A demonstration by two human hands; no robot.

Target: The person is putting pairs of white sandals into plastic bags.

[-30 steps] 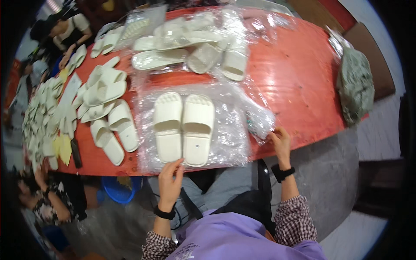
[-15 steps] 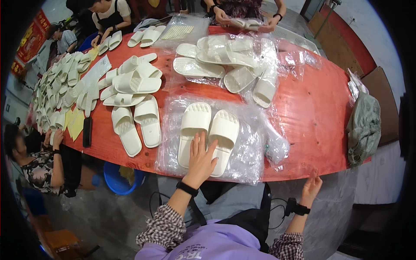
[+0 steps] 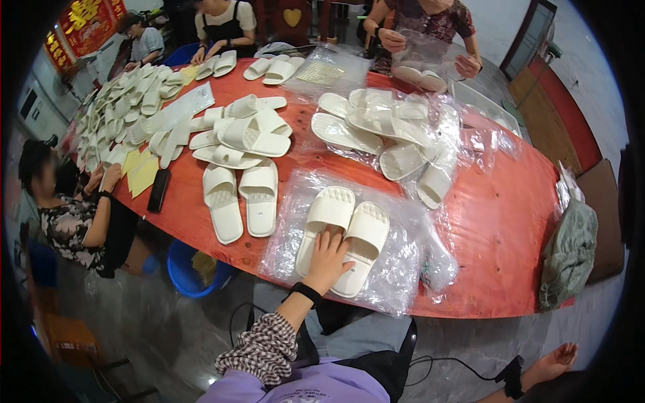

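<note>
Resting on the bags (image 3: 398,285), the white pair (image 3: 329,205) is lying side by side, toes pointing away from the wearer. The left hand (image 3: 326,265) is lying palm down across the pair, its fingers reaching into the openings behind the straps, presumably for steadying both slippers together. These fingers are slightly spreading; their tips being partly hidden, whether they are pinching anything cannot be told. The bags are probably keeping the pair off the red table (image 3: 500,269). Well to the near right of the bags, beyond the table's edge, the right hand (image 3: 557,363) is hanging loosely open, holding nothing visible. Just right of the bags, a plastic bundle (image 3: 440,269) is lying crumpled; left of them, loose slippers (image 3: 259,205) are overlapping, seemingly for saving room; beyond them, bagged slippers (image 3: 403,127) are forming a heap. Farther beyond the bags, a co-worker (image 3: 433,20) is holding a clear bag (image 3: 416,50).

Compared with half a second earlier, the left hand is keeping its place over the pair, while the right is appearing farther from the bags; the view is now showing more of the co-worker.
</note>
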